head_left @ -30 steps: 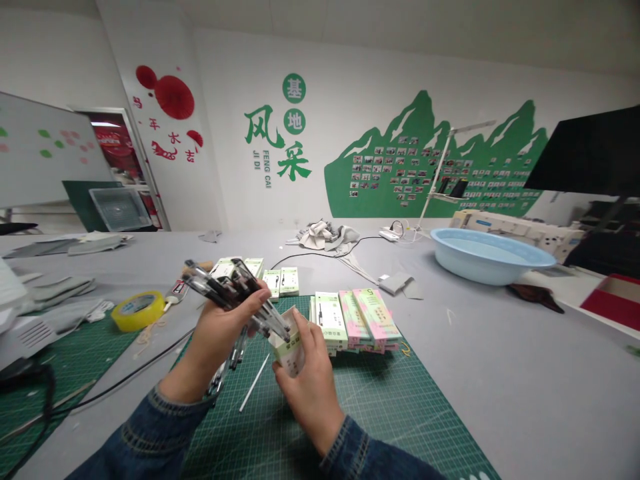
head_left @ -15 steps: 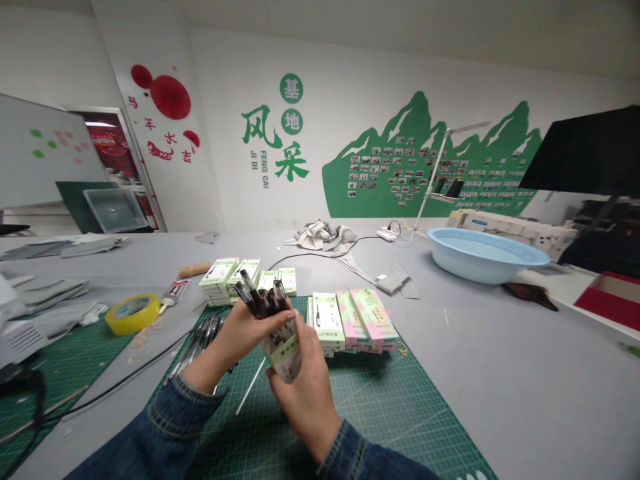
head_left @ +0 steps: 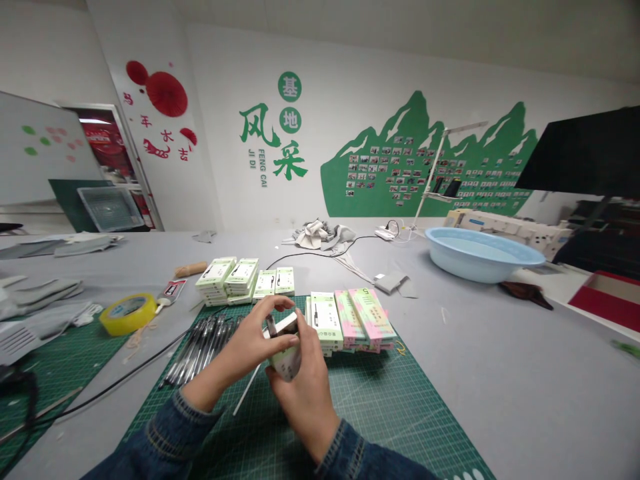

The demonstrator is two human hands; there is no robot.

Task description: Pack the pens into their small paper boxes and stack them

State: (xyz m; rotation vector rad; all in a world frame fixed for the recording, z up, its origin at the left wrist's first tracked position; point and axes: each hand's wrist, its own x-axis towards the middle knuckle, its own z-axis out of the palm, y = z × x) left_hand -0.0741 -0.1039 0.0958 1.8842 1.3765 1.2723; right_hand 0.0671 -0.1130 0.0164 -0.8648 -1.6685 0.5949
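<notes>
Over the green cutting mat (head_left: pixel 380 413), my right hand (head_left: pixel 311 390) grips a small white and green pen box (head_left: pixel 287 366), held upright and tilted. Curled around the box's top, my left hand (head_left: pixel 253 335) has its thumb on the near face and its fingers over the opening. A dark pen end (head_left: pixel 271 325) shows at the opening; the rest of the contents is hidden. Loose black-and-clear pens (head_left: pixel 203 350) lie in a bundle left of my left wrist. A thin white strip (head_left: pixel 245 393) lies on the mat below the box.
Green-white boxes (head_left: pixel 215 277) stand stacked behind my hands. To the right are more pen boxes (head_left: pixel 326 320) and pink-green boxes (head_left: pixel 367 317). Yellow tape (head_left: pixel 129 313) and a black cable (head_left: pixel 115 380) lie left; a blue basin (head_left: pixel 480 257) stands at the back right.
The pens that stuck out above the box have gone down into it. My left hand has shifted from around the pens to the box's top. My right hand keeps its grip.
</notes>
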